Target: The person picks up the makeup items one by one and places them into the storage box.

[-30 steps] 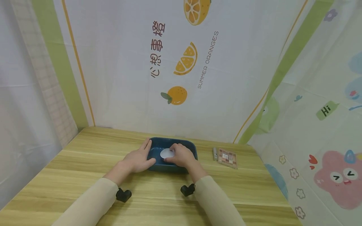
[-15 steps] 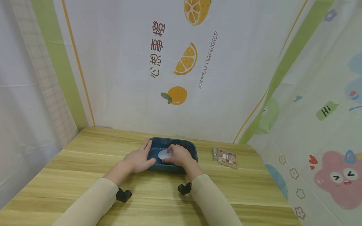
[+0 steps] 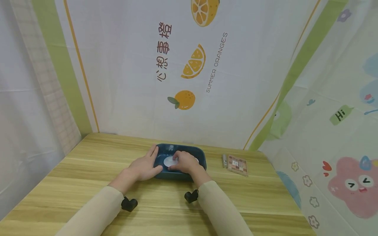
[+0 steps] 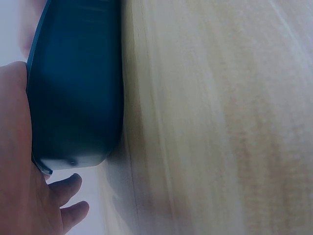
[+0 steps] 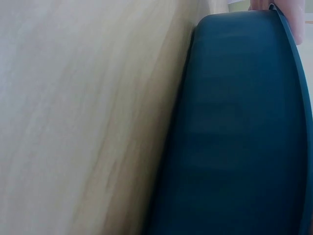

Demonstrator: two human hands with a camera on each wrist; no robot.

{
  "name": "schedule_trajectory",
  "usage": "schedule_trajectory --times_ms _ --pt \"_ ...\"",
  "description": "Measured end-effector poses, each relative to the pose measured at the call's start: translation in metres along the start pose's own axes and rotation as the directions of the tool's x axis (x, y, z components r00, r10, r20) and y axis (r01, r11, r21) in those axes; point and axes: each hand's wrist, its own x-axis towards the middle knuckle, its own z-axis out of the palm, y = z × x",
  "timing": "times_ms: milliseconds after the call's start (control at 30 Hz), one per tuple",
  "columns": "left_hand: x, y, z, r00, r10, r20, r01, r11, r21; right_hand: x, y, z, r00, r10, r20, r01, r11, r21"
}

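A blue rectangular tub (image 3: 177,176) stands on the wooden table. My left hand (image 3: 144,167) holds its left end, fingers along the outside and thumb over the front rim; in the left wrist view two fingertips (image 4: 73,188) show past the end wall. Inside the tub my right hand (image 3: 186,162) pinches a smooth white oval object (image 3: 169,161) between thumb and curled fingers. Its kind I cannot tell, as the hand covers part of it. A small white patch (image 3: 197,159) shows just right of that hand. The right wrist view mostly shows the tub's outer wall (image 5: 230,122).
To the right of the tub lie a small silvery tube (image 3: 224,161) and a flat brown-checked square case (image 3: 237,165). A printed white curtain (image 3: 133,98) hangs along the table's back edge, and another patterned cloth (image 3: 325,137) hangs at the right. Black wrist cameras sit below both wrists.
My right hand has shifted a little to the left inside the tub, taking the white oval object with it. A white patch now shows to its right. The left hand and tub stay put.
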Motion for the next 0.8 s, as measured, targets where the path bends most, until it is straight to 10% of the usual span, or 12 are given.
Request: schedule_trajectory --times_ms 800 --pt "0.003 -0.005 0.004 1.0 0.012 0.0 -0.012 1.0 0.005 -0.012 0.013 -0.009 0.998 -0.021 -0.051 0.023 0.999 0.032"
